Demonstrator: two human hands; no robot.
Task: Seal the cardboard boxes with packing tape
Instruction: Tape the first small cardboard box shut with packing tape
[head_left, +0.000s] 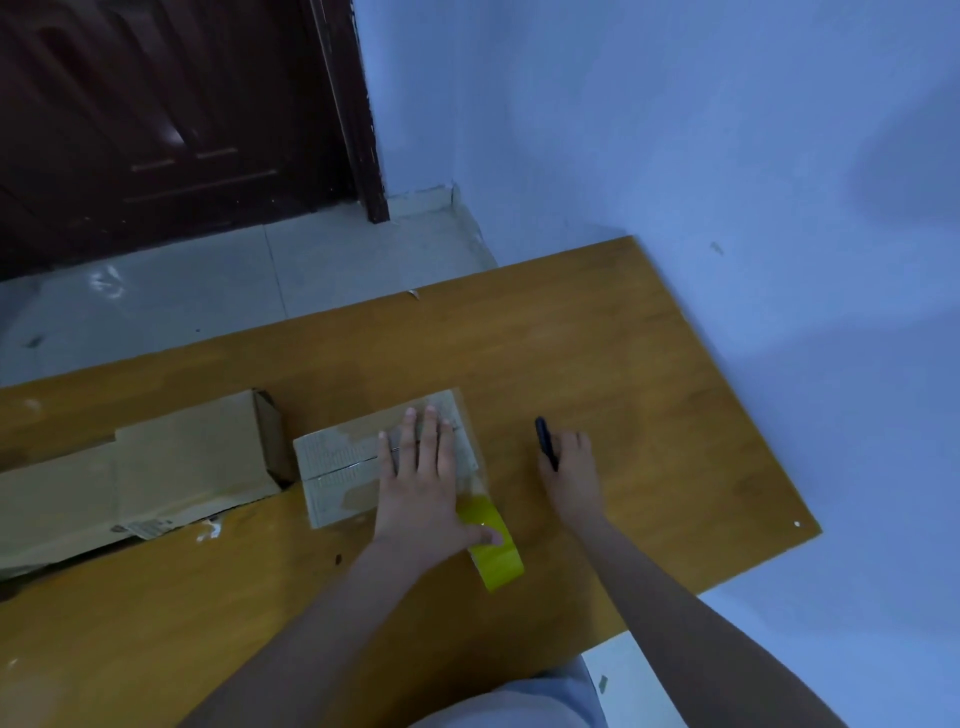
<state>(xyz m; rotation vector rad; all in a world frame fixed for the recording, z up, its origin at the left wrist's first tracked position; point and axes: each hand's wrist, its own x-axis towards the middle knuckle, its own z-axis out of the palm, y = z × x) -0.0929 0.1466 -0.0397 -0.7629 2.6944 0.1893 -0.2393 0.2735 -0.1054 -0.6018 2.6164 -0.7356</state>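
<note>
The left hand (423, 483) lies flat, fingers straight, pressing the top of the small box (343, 467) in the middle of the table (623, 364). Its thumb touches the yellow tape roll (493, 545), just beside the box. The right hand (569, 473) rests on a dark cutter (545, 441); I cannot tell if it grips it. The box looks light and stiff, so hold it down from the top. It runs longways left to right. A long box (156, 467) lies beside it.

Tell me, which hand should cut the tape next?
Probably the right hand: it already touches the dark cutter. The left hand lies flat on the small box, thumb on the yellow tape roll.
</note>
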